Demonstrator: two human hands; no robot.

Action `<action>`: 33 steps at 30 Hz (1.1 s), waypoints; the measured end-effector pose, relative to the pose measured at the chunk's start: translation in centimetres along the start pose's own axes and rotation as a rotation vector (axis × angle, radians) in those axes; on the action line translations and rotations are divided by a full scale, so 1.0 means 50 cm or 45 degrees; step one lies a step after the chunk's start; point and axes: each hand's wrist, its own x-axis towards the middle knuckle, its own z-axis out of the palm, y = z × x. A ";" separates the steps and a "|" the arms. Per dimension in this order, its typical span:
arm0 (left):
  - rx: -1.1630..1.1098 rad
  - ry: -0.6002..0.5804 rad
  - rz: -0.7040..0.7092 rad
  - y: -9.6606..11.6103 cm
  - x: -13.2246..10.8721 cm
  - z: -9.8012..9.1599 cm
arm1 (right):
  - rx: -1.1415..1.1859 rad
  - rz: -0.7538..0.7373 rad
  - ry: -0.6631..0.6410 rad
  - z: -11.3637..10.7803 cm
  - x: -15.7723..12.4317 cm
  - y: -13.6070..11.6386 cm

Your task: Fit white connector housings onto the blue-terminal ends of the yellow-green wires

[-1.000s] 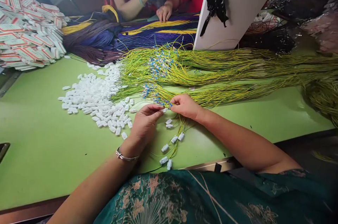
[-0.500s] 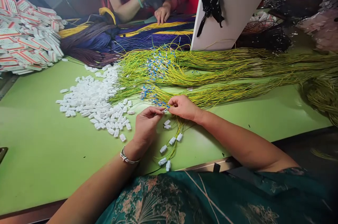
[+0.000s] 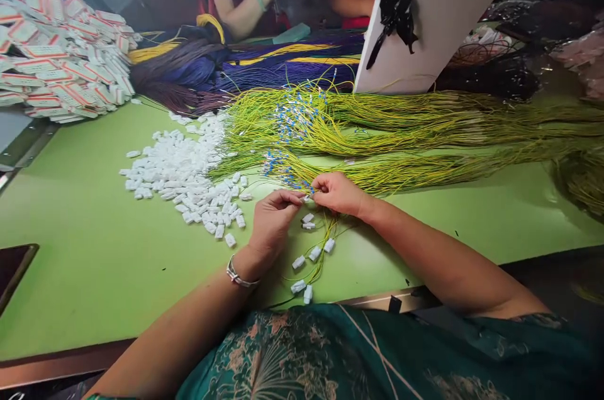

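Observation:
My left hand pinches a small white plastic connector at its fingertips. My right hand is closed on a yellow-green wire with a blue terminal, its tip meeting the connector. Both hands hover just above the green table. Below them lie several wires that carry white connectors. A heap of loose white connectors lies to the left of my left hand. A long bundle of yellow-green wires with blue terminals stretches to the right.
Purple, blue and yellow wire bundles lie at the back, where another person's arms work. A stack of red-and-white packets sits back left. A white board with a black cloth stands back right. A dark object lies at the left edge.
My hands stay together at the same spot, still pinching connector and wire. The other person's hand has lifted off the purple wires. The view has shifted slightly.

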 end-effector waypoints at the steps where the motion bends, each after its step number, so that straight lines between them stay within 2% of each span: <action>1: 0.064 -0.066 0.037 0.000 -0.005 0.000 | -0.004 -0.031 0.005 -0.002 0.001 -0.002; 6: 0.485 -0.605 0.333 0.005 -0.050 0.015 | -0.032 -0.153 0.130 0.012 0.006 -0.002; 8: 0.603 -0.748 0.426 0.018 -0.062 0.014 | -0.031 -0.170 0.111 0.026 0.006 0.004; 9: 0.664 -0.770 0.454 0.026 -0.062 0.005 | -0.018 -0.167 0.106 0.032 0.006 0.008; 11: 0.810 -0.666 0.490 0.045 -0.051 -0.030 | 0.028 -0.137 0.119 0.040 0.006 0.013; 12: 0.893 -0.550 0.506 0.052 -0.040 -0.056 | 0.057 -0.120 0.133 0.041 0.007 0.014; 14: 1.099 -0.220 0.569 0.060 -0.008 -0.115 | 0.093 -0.101 0.146 0.040 0.009 0.015; 16: 1.306 -0.067 0.609 0.055 0.026 -0.169 | 0.103 -0.103 0.146 0.036 0.010 0.013; 18: 1.429 -0.055 0.616 0.043 0.051 -0.204 | 0.126 -0.100 0.140 0.034 0.009 0.011; 20: 1.465 -0.075 0.618 0.032 0.063 -0.219 | 0.151 -0.096 0.135 0.034 0.008 0.010; 24: 1.344 -0.030 0.645 0.041 0.053 -0.200 | 0.120 -0.076 0.148 0.037 0.008 0.011; 26: 1.145 0.049 0.561 0.059 0.037 -0.177 | 0.080 -0.068 0.163 0.039 0.007 0.013; 27: 0.998 0.078 0.453 0.067 0.029 -0.162 | 0.057 -0.076 0.174 0.040 0.007 0.014; 31: 0.278 0.018 -0.184 0.078 0.006 -0.105 | -0.038 -0.170 0.271 0.044 0.001 0.019; 33: -0.019 -0.001 -0.372 0.069 0.003 -0.086 | -0.091 -0.207 0.317 0.047 -0.002 0.019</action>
